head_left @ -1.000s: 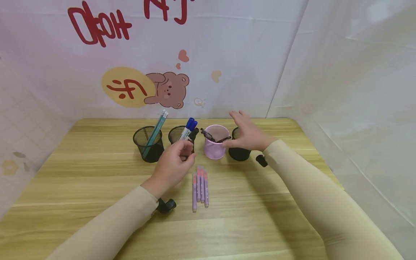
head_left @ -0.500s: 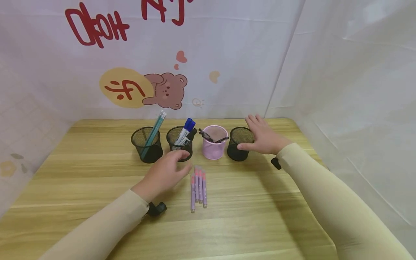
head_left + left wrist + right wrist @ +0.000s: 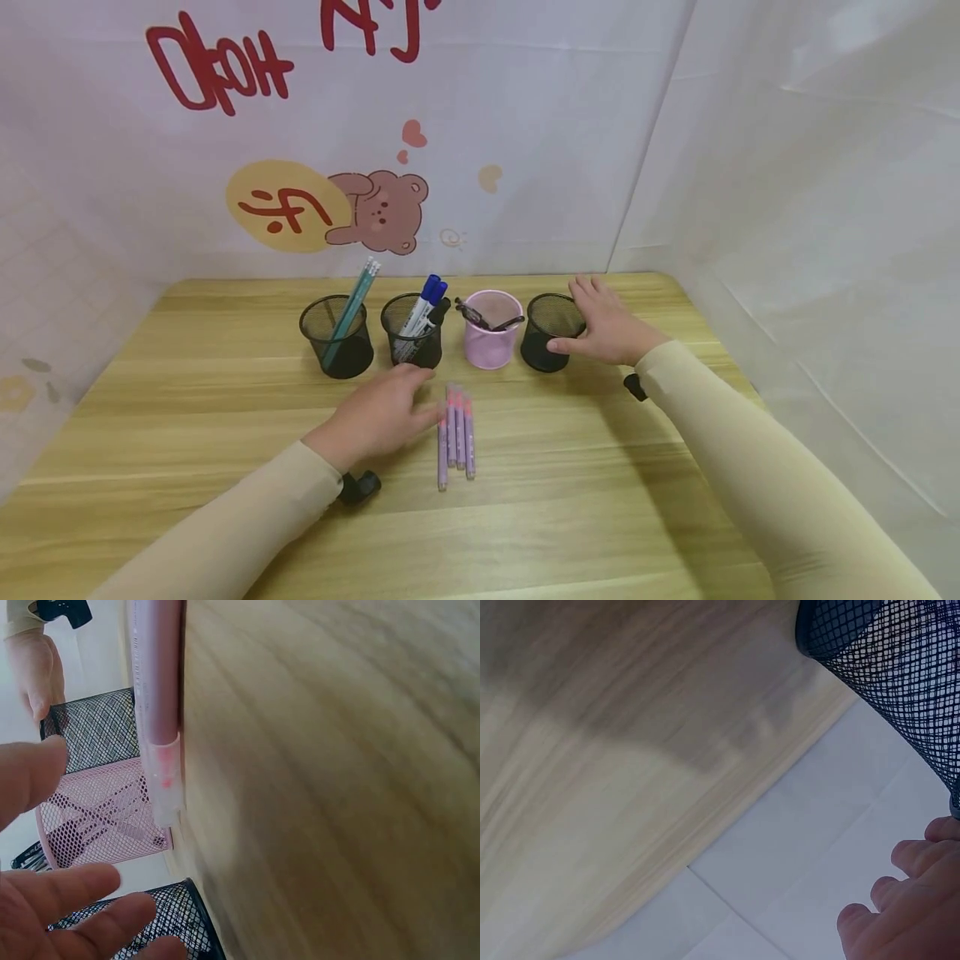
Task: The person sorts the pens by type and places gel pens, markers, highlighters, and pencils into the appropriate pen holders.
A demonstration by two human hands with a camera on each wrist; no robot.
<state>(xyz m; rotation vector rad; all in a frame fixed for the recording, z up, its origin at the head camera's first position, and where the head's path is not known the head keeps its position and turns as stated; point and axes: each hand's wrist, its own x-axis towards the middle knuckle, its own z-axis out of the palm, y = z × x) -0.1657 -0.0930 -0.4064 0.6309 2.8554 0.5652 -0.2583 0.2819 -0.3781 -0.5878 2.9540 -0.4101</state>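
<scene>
Several purple-and-pink pens (image 3: 455, 433) lie side by side on the wooden table (image 3: 225, 500). My left hand (image 3: 386, 412) hovers just left of them with relaxed fingers and holds nothing; in the left wrist view its fingers (image 3: 67, 900) spread near a pen (image 3: 156, 712). My right hand (image 3: 607, 329) rests against the right side of an empty black mesh cup (image 3: 550, 332), thumb on its front; the cup (image 3: 900, 675) fills the right wrist view's top right corner.
A row of cups stands behind the pens: a black mesh cup with green pencils (image 3: 337, 333), one with blue markers (image 3: 414, 333), and a pink cup (image 3: 491, 337) with dark pens. White fabric walls close the back and right. Small black wrist mounts (image 3: 358, 486) sit under both wrists.
My left hand has drawn back from the marker cup and lowered toward the pens. My right hand has moved from above the pink cup to the side of the rightmost black cup.
</scene>
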